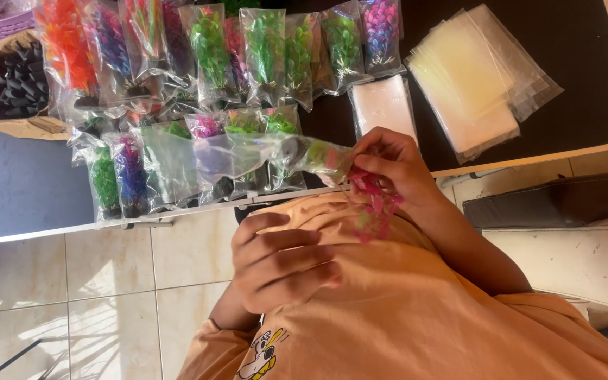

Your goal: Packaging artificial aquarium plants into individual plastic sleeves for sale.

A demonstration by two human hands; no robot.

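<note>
My right hand [392, 167] pinches the open end of a clear plastic bag [248, 155] that stretches out to the left over the table edge. A pink and green artificial plant [371, 200] sticks partly out of that bag and hangs below my fingers. My left hand [279, 260] rests against my orange shirt with fingers curled; nothing shows in it. Just behind the held bag lie several packed bags of green, purple and pink plants [128, 176].
Rows of bagged plastic plants [262, 49] cover the dark table [15, 183]. A stack of empty clear bags [469, 77] and a white packet [383, 104] lie at right. A cardboard box of black bases [15, 84] stands at left. Tiled floor lies below.
</note>
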